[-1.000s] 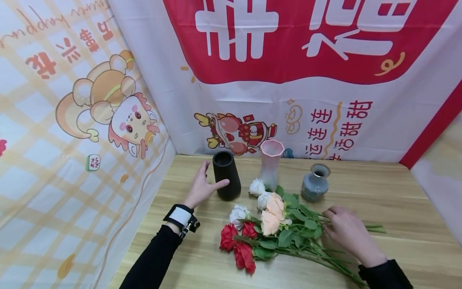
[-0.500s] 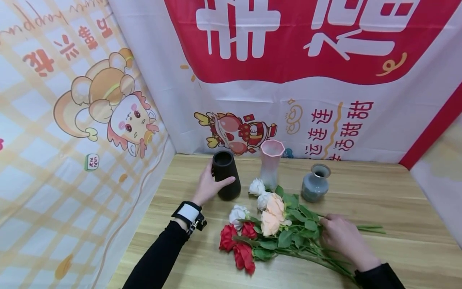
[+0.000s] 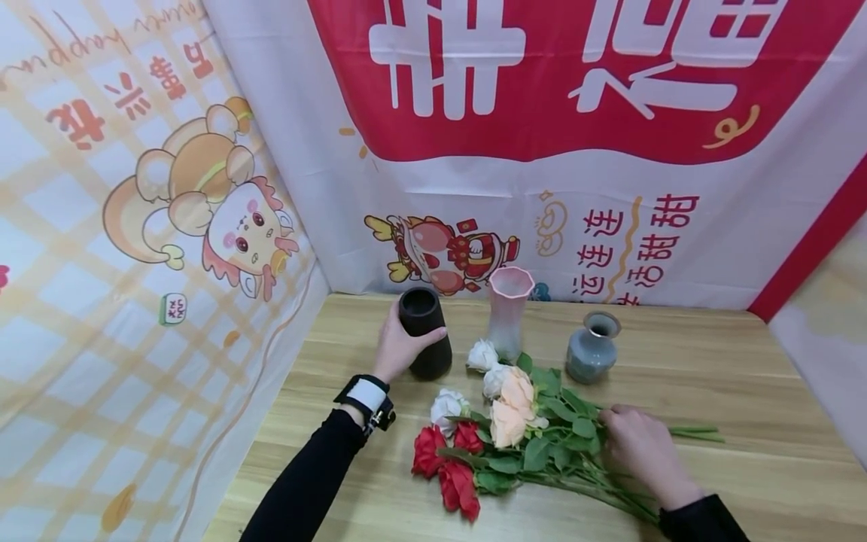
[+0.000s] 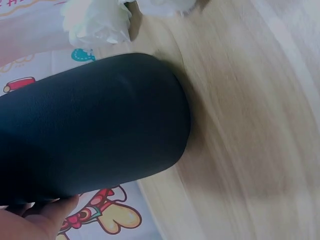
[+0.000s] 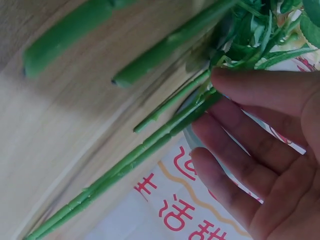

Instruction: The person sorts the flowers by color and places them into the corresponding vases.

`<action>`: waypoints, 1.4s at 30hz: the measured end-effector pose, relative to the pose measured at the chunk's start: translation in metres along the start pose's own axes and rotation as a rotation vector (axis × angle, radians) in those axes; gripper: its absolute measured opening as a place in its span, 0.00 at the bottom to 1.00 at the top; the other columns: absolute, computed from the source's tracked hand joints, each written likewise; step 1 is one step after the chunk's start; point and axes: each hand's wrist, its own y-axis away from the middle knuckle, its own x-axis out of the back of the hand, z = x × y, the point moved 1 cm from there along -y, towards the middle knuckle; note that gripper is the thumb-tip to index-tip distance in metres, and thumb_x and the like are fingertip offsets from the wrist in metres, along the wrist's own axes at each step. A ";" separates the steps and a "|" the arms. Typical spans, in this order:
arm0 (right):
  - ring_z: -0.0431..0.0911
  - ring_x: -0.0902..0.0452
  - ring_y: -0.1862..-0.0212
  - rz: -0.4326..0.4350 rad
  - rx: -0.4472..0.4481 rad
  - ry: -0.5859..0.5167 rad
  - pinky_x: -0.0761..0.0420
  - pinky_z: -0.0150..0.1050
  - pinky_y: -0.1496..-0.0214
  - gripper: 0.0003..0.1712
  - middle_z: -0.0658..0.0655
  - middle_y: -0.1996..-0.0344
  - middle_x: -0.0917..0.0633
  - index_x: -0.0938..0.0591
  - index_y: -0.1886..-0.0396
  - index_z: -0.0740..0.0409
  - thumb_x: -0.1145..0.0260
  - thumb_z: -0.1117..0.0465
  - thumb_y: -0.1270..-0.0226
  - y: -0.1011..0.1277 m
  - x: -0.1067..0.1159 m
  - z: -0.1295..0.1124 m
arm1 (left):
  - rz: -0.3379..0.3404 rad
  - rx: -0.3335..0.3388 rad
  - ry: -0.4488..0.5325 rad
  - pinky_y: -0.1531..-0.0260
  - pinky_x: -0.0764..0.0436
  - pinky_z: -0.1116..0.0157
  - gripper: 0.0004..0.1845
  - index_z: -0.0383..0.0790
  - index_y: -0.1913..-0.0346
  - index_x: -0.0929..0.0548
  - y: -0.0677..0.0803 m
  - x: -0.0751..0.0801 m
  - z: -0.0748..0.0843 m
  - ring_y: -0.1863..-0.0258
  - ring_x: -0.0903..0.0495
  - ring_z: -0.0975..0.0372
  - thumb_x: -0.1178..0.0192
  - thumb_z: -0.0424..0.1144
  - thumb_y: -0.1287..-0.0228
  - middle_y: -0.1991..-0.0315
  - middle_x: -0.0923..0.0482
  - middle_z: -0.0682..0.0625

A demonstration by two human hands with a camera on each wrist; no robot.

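My left hand grips a black vase standing on the wooden table; the thumb lies across its front. In the left wrist view the black vase fills the frame, with a bit of my left hand at the bottom edge. A bunch of red, white and peach roses lies on the table. My right hand rests on its green stems. In the right wrist view my right hand has fairly straight fingers, the thumb and index tips touching the stems.
A pink vase stands right of the black one, and a small grey-blue vase further right. Printed banners wall in the table at the back and left. A white rose lies close to the black vase.
My left hand moved from just beside the black vase to closing around it. My right hand slid slightly left along the stems.
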 end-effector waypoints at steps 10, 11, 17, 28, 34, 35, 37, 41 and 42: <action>0.46 0.28 0.80 -0.011 -0.055 0.021 0.30 0.42 0.83 0.17 0.49 0.82 0.27 0.19 0.80 0.54 0.35 0.81 0.62 0.002 -0.007 0.005 | 0.023 -0.029 -0.096 0.50 0.24 0.54 0.42 0.52 0.41 0.25 -0.001 -0.001 -0.001 0.51 0.22 0.59 0.22 0.63 0.60 0.51 0.20 0.54; 0.46 0.28 0.80 -0.015 -0.055 0.024 0.30 0.42 0.83 0.17 0.49 0.82 0.27 0.18 0.80 0.54 0.35 0.81 0.61 0.002 -0.007 0.006 | 0.030 -0.034 -0.105 0.50 0.24 0.53 0.42 0.51 0.41 0.25 0.000 -0.001 -0.002 0.52 0.22 0.59 0.22 0.63 0.61 0.51 0.20 0.54; 0.46 0.29 0.79 -0.006 -0.024 0.057 0.30 0.42 0.83 0.18 0.49 0.83 0.29 0.18 0.82 0.52 0.32 0.80 0.63 0.004 -0.004 0.007 | 0.041 -0.049 -0.149 0.51 0.24 0.53 0.43 0.50 0.41 0.24 0.003 0.001 -0.003 0.53 0.21 0.57 0.23 0.65 0.61 0.52 0.19 0.52; 0.47 0.26 0.76 0.157 0.056 0.069 0.29 0.40 0.81 0.15 0.49 0.79 0.25 0.12 0.73 0.55 0.24 0.77 0.59 0.009 0.008 -0.001 | 0.057 -0.051 -0.149 0.51 0.23 0.52 0.44 0.48 0.42 0.23 0.006 0.004 -0.002 0.53 0.20 0.57 0.24 0.66 0.62 0.52 0.18 0.50; 0.49 0.23 0.72 0.219 0.077 0.052 0.25 0.43 0.80 0.16 0.51 0.75 0.20 0.10 0.68 0.58 0.23 0.75 0.60 0.009 0.014 -0.005 | 0.070 -0.076 -0.169 0.52 0.23 0.52 0.43 0.49 0.41 0.23 0.002 0.002 -0.004 0.54 0.20 0.56 0.23 0.65 0.61 0.53 0.18 0.51; 0.49 0.23 0.72 0.221 0.078 0.050 0.25 0.42 0.81 0.15 0.51 0.75 0.20 0.10 0.68 0.58 0.22 0.75 0.59 0.008 0.015 -0.005 | 0.072 -0.079 -0.169 0.52 0.23 0.52 0.43 0.49 0.41 0.23 0.001 0.002 -0.004 0.53 0.20 0.56 0.23 0.64 0.61 0.53 0.18 0.51; 0.49 0.23 0.71 0.224 0.080 0.040 0.24 0.42 0.80 0.15 0.52 0.74 0.19 0.10 0.68 0.59 0.22 0.75 0.59 0.008 0.017 -0.007 | 0.074 -0.082 -0.169 0.52 0.23 0.52 0.42 0.49 0.41 0.23 0.000 0.001 -0.004 0.53 0.20 0.55 0.22 0.64 0.61 0.52 0.18 0.50; 0.49 0.23 0.70 0.248 0.085 0.015 0.23 0.42 0.80 0.15 0.53 0.73 0.19 0.10 0.68 0.61 0.23 0.77 0.60 0.008 0.020 -0.009 | 0.074 -0.083 -0.177 0.52 0.23 0.51 0.44 0.48 0.41 0.23 -0.001 0.001 -0.004 0.53 0.20 0.55 0.23 0.65 0.61 0.52 0.18 0.49; 0.49 0.23 0.70 0.262 0.088 0.007 0.23 0.42 0.79 0.15 0.53 0.73 0.19 0.10 0.68 0.61 0.24 0.77 0.60 0.008 0.021 -0.010 | 0.074 -0.083 -0.181 0.52 0.23 0.51 0.44 0.47 0.41 0.23 -0.002 0.001 -0.004 0.53 0.20 0.55 0.24 0.66 0.62 0.52 0.18 0.49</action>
